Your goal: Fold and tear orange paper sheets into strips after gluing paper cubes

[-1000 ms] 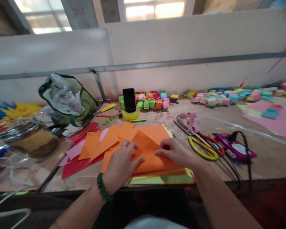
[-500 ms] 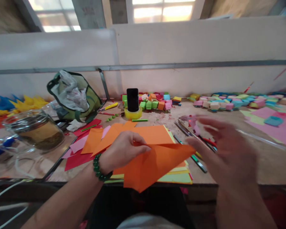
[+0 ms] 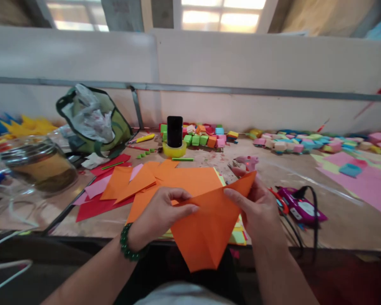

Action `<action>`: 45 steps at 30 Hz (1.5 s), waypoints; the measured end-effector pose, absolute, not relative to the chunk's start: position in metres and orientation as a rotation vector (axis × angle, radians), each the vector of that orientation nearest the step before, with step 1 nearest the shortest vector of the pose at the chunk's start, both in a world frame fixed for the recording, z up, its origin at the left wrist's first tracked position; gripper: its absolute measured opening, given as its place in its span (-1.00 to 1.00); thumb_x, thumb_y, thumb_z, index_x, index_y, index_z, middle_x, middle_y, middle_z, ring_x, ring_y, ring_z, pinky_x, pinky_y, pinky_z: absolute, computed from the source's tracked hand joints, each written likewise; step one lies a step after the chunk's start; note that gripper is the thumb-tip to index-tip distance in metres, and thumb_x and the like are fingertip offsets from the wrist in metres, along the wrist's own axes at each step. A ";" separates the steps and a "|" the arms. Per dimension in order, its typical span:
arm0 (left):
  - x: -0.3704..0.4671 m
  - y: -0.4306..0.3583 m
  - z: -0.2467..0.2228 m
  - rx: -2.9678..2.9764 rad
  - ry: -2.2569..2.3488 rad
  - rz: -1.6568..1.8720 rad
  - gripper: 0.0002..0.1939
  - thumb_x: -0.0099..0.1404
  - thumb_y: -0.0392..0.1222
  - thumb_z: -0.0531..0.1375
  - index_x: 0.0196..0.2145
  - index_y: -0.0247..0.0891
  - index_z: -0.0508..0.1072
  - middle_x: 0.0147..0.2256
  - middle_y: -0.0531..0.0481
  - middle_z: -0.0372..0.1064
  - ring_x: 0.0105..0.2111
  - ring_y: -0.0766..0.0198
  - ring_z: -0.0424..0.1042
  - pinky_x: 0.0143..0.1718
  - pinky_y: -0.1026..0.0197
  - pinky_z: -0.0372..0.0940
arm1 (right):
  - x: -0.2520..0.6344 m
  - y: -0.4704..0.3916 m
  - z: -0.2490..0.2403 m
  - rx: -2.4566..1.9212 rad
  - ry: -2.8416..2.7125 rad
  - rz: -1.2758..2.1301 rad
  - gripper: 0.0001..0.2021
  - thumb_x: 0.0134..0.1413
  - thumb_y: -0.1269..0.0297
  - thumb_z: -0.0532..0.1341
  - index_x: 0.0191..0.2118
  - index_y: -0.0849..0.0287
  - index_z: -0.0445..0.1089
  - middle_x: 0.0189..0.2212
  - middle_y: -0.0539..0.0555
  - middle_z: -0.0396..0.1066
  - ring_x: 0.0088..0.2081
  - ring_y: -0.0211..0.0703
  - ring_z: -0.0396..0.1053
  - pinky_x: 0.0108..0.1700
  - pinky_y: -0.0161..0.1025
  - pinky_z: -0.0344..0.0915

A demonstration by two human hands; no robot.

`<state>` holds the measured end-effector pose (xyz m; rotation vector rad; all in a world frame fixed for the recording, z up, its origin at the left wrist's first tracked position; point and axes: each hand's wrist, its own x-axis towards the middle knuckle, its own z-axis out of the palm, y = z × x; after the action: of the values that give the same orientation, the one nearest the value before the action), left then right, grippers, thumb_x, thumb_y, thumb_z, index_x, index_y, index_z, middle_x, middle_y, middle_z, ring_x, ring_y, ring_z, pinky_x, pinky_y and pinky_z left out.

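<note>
A creased piece of orange paper (image 3: pixel 206 228) hangs tilted between my hands over the table's front edge. My left hand (image 3: pixel 165 212), with a green bead bracelet (image 3: pixel 129 243) at the wrist, pinches its upper left edge between thumb and fingers. On the other side, my right hand (image 3: pixel 254 203) grips the upper right corner, thumb in front and fingers behind. Under and behind the held piece lies a stack of orange sheets (image 3: pixel 190 180) with yellow-green ones below. The right fingers are partly hidden by the paper.
A phone (image 3: pixel 175 131) stands in a roll of yellow tape (image 3: pixel 174 150). Small folded paper blocks (image 3: pixel 199 140) line the back. To the right are a pink glue gun (image 3: pixel 247 162) and a purple device (image 3: pixel 301 207) with cables. A glass jar (image 3: pixel 40 165) and green bag (image 3: pixel 114 131) stand left.
My right hand has come in from the right and taken hold of the orange paper's right corner. The paper has turned and now hangs lower. The view has shifted a little.
</note>
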<state>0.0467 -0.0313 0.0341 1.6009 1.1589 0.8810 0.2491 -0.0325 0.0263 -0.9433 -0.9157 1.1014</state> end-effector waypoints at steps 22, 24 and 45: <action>0.046 -0.035 0.029 1.446 1.134 0.945 -0.82 0.07 -0.11 0.32 -0.49 -0.29 0.54 -0.49 0.04 0.48 -0.43 0.36 0.37 -0.44 0.41 0.20 | 0.246 -0.033 0.021 -0.965 -0.898 0.972 -0.40 -0.31 0.36 0.47 -0.02 0.10 0.40 -0.41 -0.01 0.49 -0.43 -0.19 0.45 -0.36 -0.25 0.46; 0.046 -0.037 0.030 1.462 1.161 0.945 -0.81 0.08 -0.09 0.31 -0.49 -0.29 0.55 -0.49 0.04 0.47 -0.43 0.35 0.37 -0.44 0.40 0.21 | 0.246 -0.034 0.021 -0.956 -0.885 0.978 -0.40 -0.32 0.36 0.48 -0.03 0.11 0.40 -0.42 -0.01 0.49 -0.44 -0.19 0.45 -0.37 -0.25 0.46; 0.031 -0.044 0.025 1.628 1.327 0.811 -0.69 0.06 0.08 0.28 -0.50 -0.25 0.51 -0.50 0.01 0.42 -0.44 0.24 0.37 -0.44 0.32 0.25 | 0.275 -0.044 0.047 -0.978 -0.866 1.018 -0.45 -0.31 0.30 0.48 -0.07 0.11 0.38 -0.49 -0.02 0.55 -0.35 -0.15 0.52 -0.29 -0.30 0.41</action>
<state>0.0307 -0.0443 0.0247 1.6279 1.3268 0.8110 0.2752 -0.0440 0.0472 -0.9783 -0.8663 1.0179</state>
